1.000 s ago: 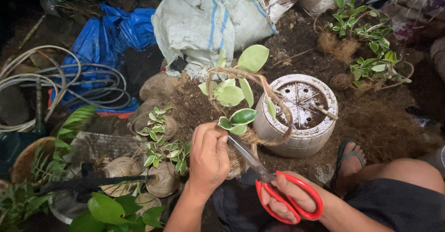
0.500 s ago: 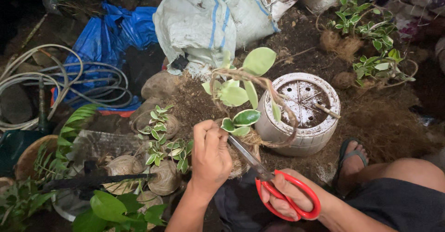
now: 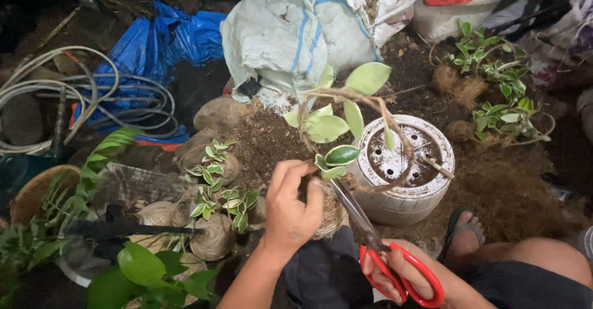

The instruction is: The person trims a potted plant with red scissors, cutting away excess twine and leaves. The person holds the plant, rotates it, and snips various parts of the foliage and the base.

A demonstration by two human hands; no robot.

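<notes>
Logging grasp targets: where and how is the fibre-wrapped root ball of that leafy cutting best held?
Cup the root ball around its rounded side from the left, as the left hand does. That leaves the stem and leaves free above and the right side open for the red-handled scissors in the right hand.

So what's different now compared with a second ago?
Very little. The left hand still grips the fibre-wrapped root ball of the plant cutting, and the right hand still holds the red scissors, blades at the ball. The white pot hasn't moved.
</notes>
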